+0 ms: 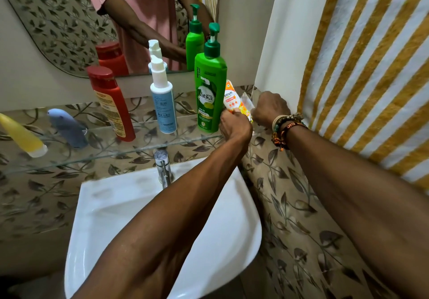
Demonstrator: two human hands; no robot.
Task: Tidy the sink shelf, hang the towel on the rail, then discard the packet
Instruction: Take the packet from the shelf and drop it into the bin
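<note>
An orange and white packet stands at the right end of the glass shelf, just right of the green pump shampoo bottle. My left hand pinches the packet's lower edge with curled fingers. My right hand, with bead bracelets on the wrist, is curled at the packet's right side beside some clear wrapping; its fingertips are hidden. The yellow and white striped towel hangs on the right wall.
On the shelf stand a red bottle and a white and blue spray bottle; a blue tube and a yellow tube lie at its left. Below are the tap and white basin. The mirror is behind.
</note>
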